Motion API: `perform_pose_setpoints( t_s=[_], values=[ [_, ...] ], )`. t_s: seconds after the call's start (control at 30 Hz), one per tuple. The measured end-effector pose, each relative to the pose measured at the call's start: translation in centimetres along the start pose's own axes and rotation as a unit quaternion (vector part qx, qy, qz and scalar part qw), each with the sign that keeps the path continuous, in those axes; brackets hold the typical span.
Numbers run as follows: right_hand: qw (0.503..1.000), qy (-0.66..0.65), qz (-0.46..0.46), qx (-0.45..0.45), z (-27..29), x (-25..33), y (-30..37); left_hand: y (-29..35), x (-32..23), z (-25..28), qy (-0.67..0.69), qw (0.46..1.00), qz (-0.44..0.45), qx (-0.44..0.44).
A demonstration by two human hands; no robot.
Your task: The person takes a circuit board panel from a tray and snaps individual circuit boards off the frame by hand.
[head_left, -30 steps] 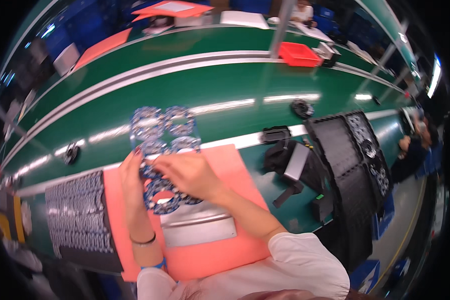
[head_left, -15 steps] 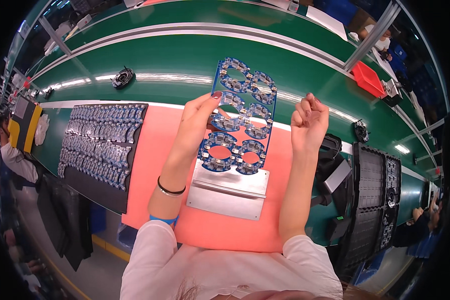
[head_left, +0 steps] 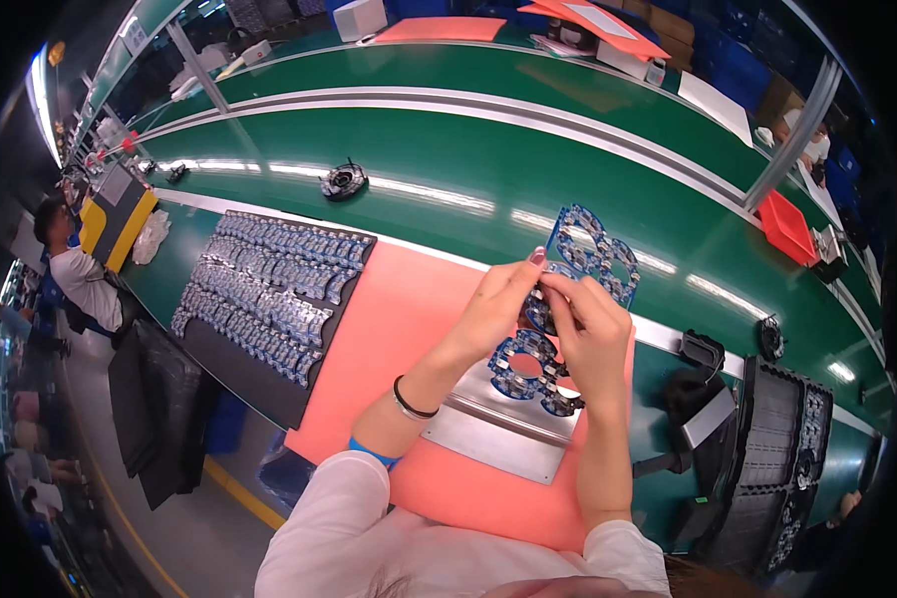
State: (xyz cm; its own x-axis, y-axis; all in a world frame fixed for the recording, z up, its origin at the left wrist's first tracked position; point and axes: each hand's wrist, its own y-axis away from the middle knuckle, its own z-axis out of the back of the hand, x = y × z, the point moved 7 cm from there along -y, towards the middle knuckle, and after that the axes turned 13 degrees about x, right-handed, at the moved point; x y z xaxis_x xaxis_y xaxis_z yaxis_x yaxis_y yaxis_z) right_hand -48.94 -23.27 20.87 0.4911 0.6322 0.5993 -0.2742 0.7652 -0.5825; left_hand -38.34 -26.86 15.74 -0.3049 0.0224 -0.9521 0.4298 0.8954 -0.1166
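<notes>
A blue panel of joined ring-shaped circuit boards is tilted up over the metal plate with a raised bar. My left hand grips the panel's left edge between thumb and fingers. Close beside it, my right hand is closed in a pinch against the panel's middle row. Whatever sits between its fingertips is hidden. Both hands cover much of that middle row, while the top and bottom rings show. Under the plate lies a pink mat.
On the left, rows of blue circuit boards lie on a black foam sheet. Black trays and a dark device with a silver block stand at right. A round black part rests on the green bench. Another person is at far left.
My right hand has come from the right, apart from the panel, to pinch at it beside my left hand. The view has turned, so the bench sits lower and farther right.
</notes>
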Motion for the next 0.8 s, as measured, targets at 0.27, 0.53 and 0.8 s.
perform_pose_setpoints(
  t_s=[0.27,0.53,0.8],
  values=[
    [0.997,-0.048,0.013,0.050,-0.6,1.1,-1.2,0.1,-0.5,1.4,-0.006,1.000,-0.016,0.022],
    [0.999,0.002,-0.044,0.028,0.1,-1.3,0.3,-0.7,-0.5,0.4,-0.125,0.985,-0.117,-0.008],
    [0.999,0.032,0.009,0.039,-1.4,0.7,0.0,0.4,-0.5,1.1,-0.109,0.990,-0.089,0.012]
  ],
)
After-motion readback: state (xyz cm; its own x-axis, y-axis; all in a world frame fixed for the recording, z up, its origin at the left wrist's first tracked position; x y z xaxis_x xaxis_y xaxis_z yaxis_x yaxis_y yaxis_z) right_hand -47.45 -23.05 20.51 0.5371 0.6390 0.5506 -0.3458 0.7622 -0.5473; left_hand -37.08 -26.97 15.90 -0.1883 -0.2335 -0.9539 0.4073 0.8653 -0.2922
